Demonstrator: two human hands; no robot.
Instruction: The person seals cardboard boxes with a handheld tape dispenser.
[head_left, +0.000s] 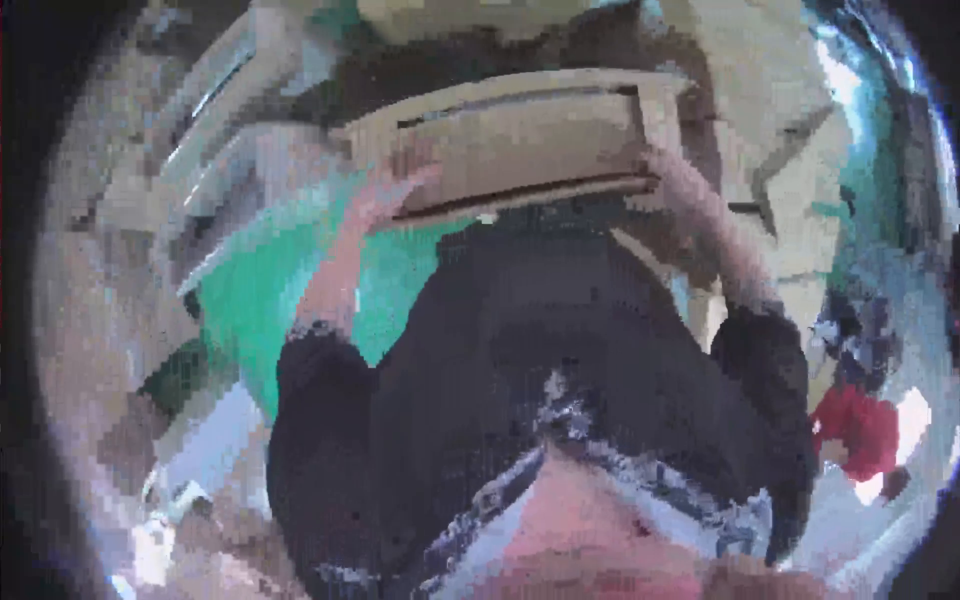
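A shallow tan cardboard box [530, 145] sits crosswise in front of my body, with dark lines along its far and near edges. My left hand [400, 190] is at its left end, with fingers reaching over the side. At the right end, my right hand [665, 170] grips near the corner. The fingers are coarse and blurred, so their exact grip is hard to make out. Whether the box rests on something or is held up does not show.
A bright green surface [270, 280] lies to the left below my left forearm. Tan cardboard pieces [780, 180] stand at the right. Farther right is a red item [857, 432]. Pale, box-like shapes [215, 90] fill the upper left.
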